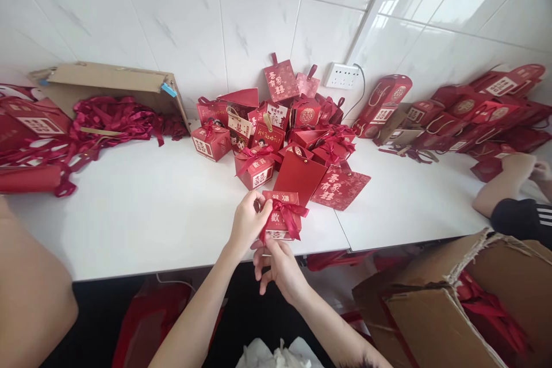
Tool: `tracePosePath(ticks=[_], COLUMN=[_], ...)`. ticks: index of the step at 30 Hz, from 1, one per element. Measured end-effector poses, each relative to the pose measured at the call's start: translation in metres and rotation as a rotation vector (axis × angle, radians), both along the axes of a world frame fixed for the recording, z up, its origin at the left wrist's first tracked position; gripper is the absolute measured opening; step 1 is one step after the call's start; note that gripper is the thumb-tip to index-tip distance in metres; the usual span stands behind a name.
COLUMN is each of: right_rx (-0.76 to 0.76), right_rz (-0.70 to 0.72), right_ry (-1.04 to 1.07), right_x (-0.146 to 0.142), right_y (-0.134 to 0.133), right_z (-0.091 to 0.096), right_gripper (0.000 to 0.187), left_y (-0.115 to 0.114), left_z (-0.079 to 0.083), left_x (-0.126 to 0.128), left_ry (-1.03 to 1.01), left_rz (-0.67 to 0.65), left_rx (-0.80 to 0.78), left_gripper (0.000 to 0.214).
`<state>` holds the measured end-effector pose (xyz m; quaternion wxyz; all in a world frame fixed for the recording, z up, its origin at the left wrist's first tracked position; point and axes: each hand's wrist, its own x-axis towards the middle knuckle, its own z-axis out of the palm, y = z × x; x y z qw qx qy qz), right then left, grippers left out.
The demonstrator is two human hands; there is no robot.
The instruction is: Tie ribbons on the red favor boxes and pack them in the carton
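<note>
A small red gift box (281, 219) tied with a red ribbon bow (290, 210) sits near the front edge of the white table (150, 213). My left hand (249, 219) pinches the ribbon at the box's top left corner, fingers closed. Below the box, at the table's front edge, my right hand (278, 264) has its fingers curled round the hanging ribbon end. Behind the box lies a pile of finished red gift boxes (276, 132) and flat red cards.
A heap of red ribbons (112, 123) lies at the left before a tipped cardboard box (107, 83). Red gift bags (470, 115) line the right wall. Another person's arm (504, 184) rests at right. An open carton (452, 305) stands below.
</note>
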<state>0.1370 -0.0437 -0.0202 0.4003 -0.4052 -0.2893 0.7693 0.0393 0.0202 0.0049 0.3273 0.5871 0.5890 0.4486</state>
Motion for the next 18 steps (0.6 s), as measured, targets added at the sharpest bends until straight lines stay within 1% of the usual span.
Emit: tracePosePath(ticks=[1,4,6,8,10,12,15,18], right_rx=[-0.01,-0.04,-0.059,-0.079,-0.095,-0.094,-0.063,-0.038], right_rz=[-0.001,-0.082,-0.091,-0.037,0.002,-0.013,-0.079,-0.064], right_ry=[0.042,0.174,0.206,0.193,0.171,0.161,0.165,0.148], right_x=[-0.0018,-0.006,-0.0064,-0.0058,-0.0056,-0.0063,-0.0057,0.0013], right_y=[0.0008,0.0031,0.0035,0.003,0.0024,0.0025,0.004,0.0052], right_z=[0.0003,0.0019,0.0026,0.0024,0.0015,0.0004,-0.0012,-0.003], right_gripper=[0.045,0.043,0.043,0.042,0.044,0.045,0.042,0.041], left_y=[0.0001,0.0,-0.001,-0.0025,-0.0036,-0.0038,-0.0026,-0.0013], left_z=[0.0,0.0,0.0001,0.0005,0.0007,0.0008,0.0003,0.0], left_x=[0.0003,0.0005,0.0005,0.0009,0.0018,0.0029,0.0036,0.0024], left_ry=[0.005,0.028,0.041,0.048,0.053,0.056,0.065,0.063], left_rz=[-0.001,-0.005,-0.009,-0.01,-0.007,-0.008,-0.021,-0.034], left_rx=[0.002,0.011,0.014,0.013,0.016,0.026,0.049,0.055], left_gripper=[0.018,0.017,0.017,0.017,0.017,0.017,0.016,0.016])
